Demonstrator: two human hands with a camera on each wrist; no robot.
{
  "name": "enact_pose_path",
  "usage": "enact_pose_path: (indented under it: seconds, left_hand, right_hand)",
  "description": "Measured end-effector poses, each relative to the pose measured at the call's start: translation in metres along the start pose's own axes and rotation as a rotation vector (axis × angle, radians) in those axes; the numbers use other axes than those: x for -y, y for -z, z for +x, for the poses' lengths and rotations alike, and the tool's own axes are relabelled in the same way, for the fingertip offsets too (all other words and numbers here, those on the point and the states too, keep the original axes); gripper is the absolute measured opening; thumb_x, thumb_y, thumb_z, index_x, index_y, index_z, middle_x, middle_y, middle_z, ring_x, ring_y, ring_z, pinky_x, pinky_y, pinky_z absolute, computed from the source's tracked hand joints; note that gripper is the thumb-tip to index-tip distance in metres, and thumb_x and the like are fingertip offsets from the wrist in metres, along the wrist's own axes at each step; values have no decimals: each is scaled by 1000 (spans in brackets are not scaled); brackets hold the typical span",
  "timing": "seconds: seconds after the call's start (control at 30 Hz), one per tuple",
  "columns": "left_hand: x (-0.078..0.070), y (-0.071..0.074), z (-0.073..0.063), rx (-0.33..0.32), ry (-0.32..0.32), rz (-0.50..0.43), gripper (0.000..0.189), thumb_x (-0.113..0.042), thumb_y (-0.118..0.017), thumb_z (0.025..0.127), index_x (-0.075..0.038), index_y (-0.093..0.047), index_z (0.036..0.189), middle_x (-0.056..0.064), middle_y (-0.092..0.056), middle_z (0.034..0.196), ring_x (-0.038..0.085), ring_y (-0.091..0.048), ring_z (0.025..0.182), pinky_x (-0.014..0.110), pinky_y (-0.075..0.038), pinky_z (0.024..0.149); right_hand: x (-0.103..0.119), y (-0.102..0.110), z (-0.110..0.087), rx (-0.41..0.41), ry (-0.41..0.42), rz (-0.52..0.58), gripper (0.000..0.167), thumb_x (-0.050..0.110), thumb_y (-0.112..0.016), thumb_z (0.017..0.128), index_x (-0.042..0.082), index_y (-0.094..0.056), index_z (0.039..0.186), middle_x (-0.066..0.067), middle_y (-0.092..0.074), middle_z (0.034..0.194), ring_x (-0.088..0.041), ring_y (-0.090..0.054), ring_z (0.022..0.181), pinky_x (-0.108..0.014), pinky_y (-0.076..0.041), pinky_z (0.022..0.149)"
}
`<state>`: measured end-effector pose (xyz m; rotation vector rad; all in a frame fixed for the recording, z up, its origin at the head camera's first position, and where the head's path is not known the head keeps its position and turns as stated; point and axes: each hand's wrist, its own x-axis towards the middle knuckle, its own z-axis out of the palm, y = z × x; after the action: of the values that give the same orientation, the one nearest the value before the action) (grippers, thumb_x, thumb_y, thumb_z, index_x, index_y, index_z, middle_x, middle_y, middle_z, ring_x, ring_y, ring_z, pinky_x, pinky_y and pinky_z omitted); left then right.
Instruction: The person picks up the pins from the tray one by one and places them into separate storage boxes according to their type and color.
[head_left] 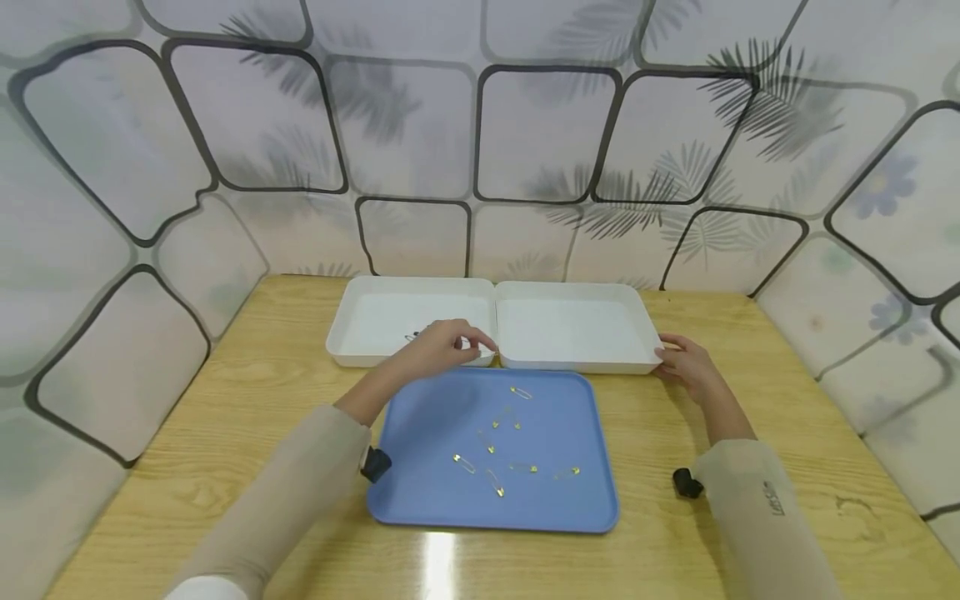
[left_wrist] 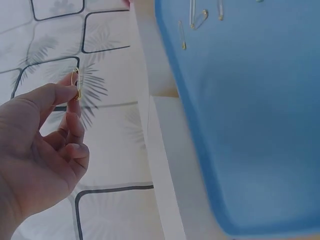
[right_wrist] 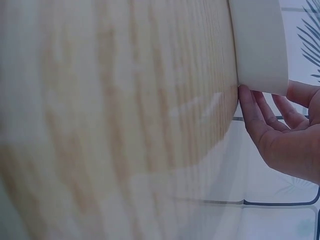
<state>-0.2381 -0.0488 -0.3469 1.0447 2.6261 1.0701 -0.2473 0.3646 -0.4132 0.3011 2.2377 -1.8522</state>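
Observation:
In the left wrist view, my left hand [left_wrist: 47, 135] pinches a gold safety pin [left_wrist: 78, 94] between thumb and forefinger, its other fingers curled. That hand [head_left: 438, 346] is over the near right part of the left white tray [head_left: 360, 362] in the head view. Small dark pins [head_left: 412, 336] lie in that tray, partly hidden by the hand. My right hand [head_left: 692, 367] holds the right end of the other white tray [head_left: 573, 366]; the right wrist view has its fingertips [right_wrist: 244, 91] at the tray's lower edge and the thumb by its rim.
A blue tray [head_left: 442, 500] lies in front of the white trays, with several gold safety pins [head_left: 464, 463] scattered on it. The trays are on a wooden table [head_left: 262, 375]. A patterned curtain [head_left: 412, 125] surrounds the back and sides.

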Motion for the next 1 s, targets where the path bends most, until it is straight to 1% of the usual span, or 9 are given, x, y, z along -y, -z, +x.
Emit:
enact_pose_path:
  seconds: [0.07, 0.17, 0.33, 0.43, 0.57, 0.77, 0.87, 1.0]
  left_hand:
    - [-2, -2, 8, -4, 1, -5, 21, -3, -57, 89, -10, -69, 105, 0, -57, 88, 14, -41, 61, 23, -38, 53]
    - [-3, -7, 21, -16, 5, -6, 21, -3, -57, 88, -9, -70, 104, 0, -59, 89, 13, -40, 61, 22, -37, 53]
    - [-2, -18, 40, -34, 24, 9, 22, -3, -57, 88, -10, -69, 105, 1, -60, 86, 10, -36, 53, 20, -34, 49]
    - [0, -24, 50, -43, 43, 19, 23, -3, -56, 89, -10, -69, 106, 2, -60, 87, 9, -33, 49, 19, -32, 46]
    - [3, -32, 64, -54, 62, 32, 23, -4, -55, 89, -11, -69, 107, 4, -60, 90, 9, -33, 49, 19, -31, 45]
    - [5, -44, 86, -73, 126, 50, 23, -6, -55, 89, -13, -69, 107, 4, -61, 93, 11, -39, 56, 20, -33, 49]
    - [5, -50, 97, -69, 162, 59, 24, -7, -55, 90, -14, -69, 108, 4, -61, 95, 12, -38, 54, 20, -33, 48]
    - [6, -56, 111, -69, 188, 62, 24, -7, -55, 90, -14, -69, 108, 4, -61, 96, 12, -40, 56, 20, -33, 48]
  right_hand:
    - [-1, 1, 0, -4, -1, 4, 57, 11, -42, 98, -3, -13, 144, -29, -24, 138, -12, -56, 93, -37, -40, 94]
    - [-3, 2, -1, -9, 7, 1, 56, 11, -41, 98, -3, -14, 144, -29, -25, 138, -9, -56, 90, -36, -41, 93]
    - [-5, 1, -2, -12, 17, -11, 56, 12, -41, 98, -3, -14, 144, -29, -25, 137, -11, -55, 92, -36, -41, 94]
    - [-6, 1, -2, -5, 17, -15, 56, 13, -42, 99, -2, -14, 145, -29, -25, 138, -11, -55, 93, -36, -41, 94]
    - [-6, 0, -3, -5, 13, -13, 56, 14, -41, 99, -2, -14, 145, -28, -24, 139, -13, -55, 96, -37, -40, 95]
    - [-4, -1, -3, -8, 17, -17, 56, 13, -41, 98, -2, -15, 145, -30, -26, 138, -16, -54, 97, -38, -40, 95]
    - [-4, 0, -3, -9, 6, -13, 55, 13, -41, 98, -2, -15, 145, -30, -26, 138, -14, -55, 94, -36, -41, 93]
    - [-3, 1, -2, -18, 2, 4, 55, 13, -41, 98, -2, -15, 145, -29, -27, 137, -10, -55, 90, -35, -42, 93]
